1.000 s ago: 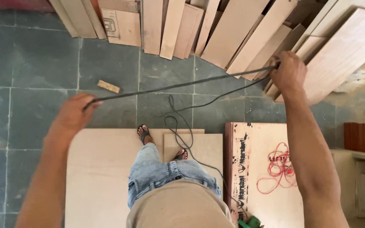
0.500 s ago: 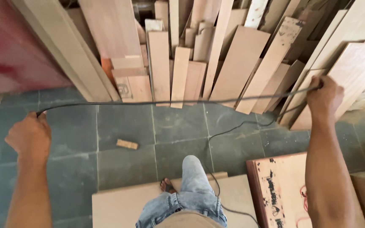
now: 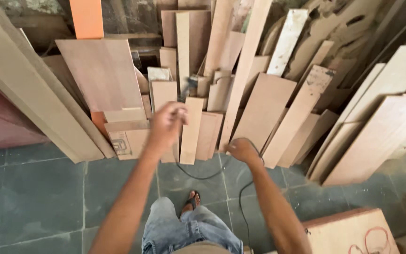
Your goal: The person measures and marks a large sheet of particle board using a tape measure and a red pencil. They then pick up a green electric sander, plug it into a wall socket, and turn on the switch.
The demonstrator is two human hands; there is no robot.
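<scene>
My left hand (image 3: 167,123) is raised in front of the leaning boards and closed on a thin black cable (image 3: 198,177); the hand is blurred, and a grey blurred shape shows just above it. My right hand (image 3: 243,150) is lower and to the right, fingers curled around the same cable. Between the two hands the cable sags in a short loop. From my right hand it drops along my forearm toward the floor.
Many wooden planks (image 3: 264,110) and plywood offcuts lean against the wall ahead, with an orange board (image 3: 87,18) at the top left. Below is grey tile floor (image 3: 34,193), my jeans leg and sandalled foot (image 3: 191,203). A plywood sheet (image 3: 348,233) with red cord lies at bottom right.
My hands, spread wide apart with the cable stretched between them, have come close together. The cable now hangs slack in a loop. The view has tilted up toward the stacked planks.
</scene>
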